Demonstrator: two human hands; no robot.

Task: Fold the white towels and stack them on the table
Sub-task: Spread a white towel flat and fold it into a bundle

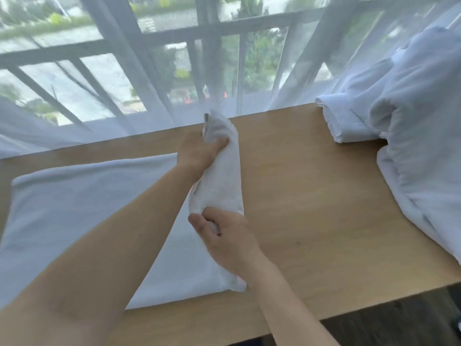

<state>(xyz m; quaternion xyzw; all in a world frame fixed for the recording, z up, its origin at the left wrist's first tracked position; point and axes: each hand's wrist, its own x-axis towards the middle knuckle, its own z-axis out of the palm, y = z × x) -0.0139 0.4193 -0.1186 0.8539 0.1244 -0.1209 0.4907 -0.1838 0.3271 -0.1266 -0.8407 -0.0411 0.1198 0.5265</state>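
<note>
Sheer-curtained window behind, the pale wooden table [311,196] holds a flat white folded towel [87,221]; left hand [199,153] and right hand [224,236] grip a narrow white towel [222,181] above it, mid-fold. A rumpled white towel heap [411,133] on the table's right side looks unfolded, so I judge much remains.

Two bare hands over a wooden table [311,196], centre frame: left hand [199,152] gripping the far end of a small white towel [220,176], right hand [224,236] pinching its near end. Folded towel [82,211] lower left; rumpled, somewhat blurred white pile [411,136] right.
</note>
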